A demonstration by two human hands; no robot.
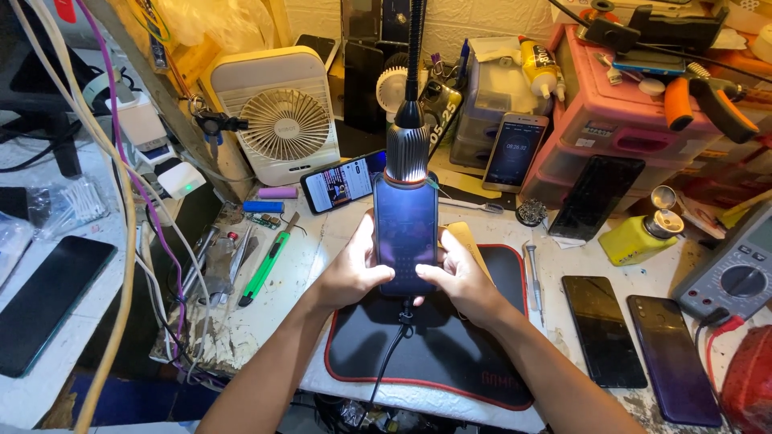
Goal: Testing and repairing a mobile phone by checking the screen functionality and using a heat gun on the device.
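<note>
phone held under the lamp
your left hand (350, 273) and right hand (458, 277) both grip the phone (405, 233) from its sides, cable (394, 345) plugged below, above the black mat (450, 354).

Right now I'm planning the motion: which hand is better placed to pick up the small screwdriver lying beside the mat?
Probably the right hand. Both hands grip the phone over the black mat, but the screwdriver lies just off the mat's right edge, close to that hand. The left hand would have to cross over the phone.
</note>
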